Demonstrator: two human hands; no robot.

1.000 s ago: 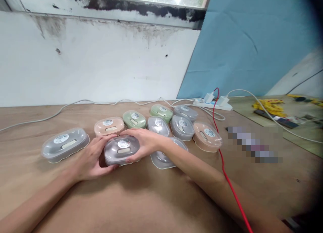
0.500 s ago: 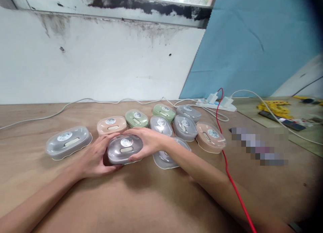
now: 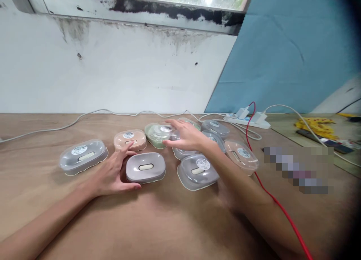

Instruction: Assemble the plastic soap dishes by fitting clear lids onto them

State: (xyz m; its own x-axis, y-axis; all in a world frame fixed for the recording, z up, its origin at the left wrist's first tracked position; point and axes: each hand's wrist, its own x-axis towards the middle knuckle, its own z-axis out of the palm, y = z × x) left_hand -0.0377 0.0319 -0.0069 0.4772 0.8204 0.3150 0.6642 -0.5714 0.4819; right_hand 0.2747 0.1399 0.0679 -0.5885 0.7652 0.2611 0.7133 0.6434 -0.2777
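A glossy grey oval box (image 3: 146,167) with a pale inset window lies on the table in front of me, its top bare of any cover. My left hand (image 3: 113,173) curves around its left end, thumb along the front edge and fingers at the back edge. Behind and to the right, my right hand (image 3: 187,135) pinches a clear plastic cover (image 3: 162,131) with a round sticker. That cover is raised over a green box (image 3: 154,139), which shows partly through it. Under my right forearm sits another grey box (image 3: 196,173), still covered and partly hidden.
Several covered boxes stand around: a grey one (image 3: 83,156) at left, a peach one (image 3: 130,139) behind, another peach one (image 3: 241,156) at right. A red cable (image 3: 278,203) runs from the power strip (image 3: 248,121) toward me. A white cord (image 3: 84,119) follows the wall.
My right hand has lifted the clear cover off the grey box and moved it back and to the right. My left hand stays around the box. The view has shifted slightly left.
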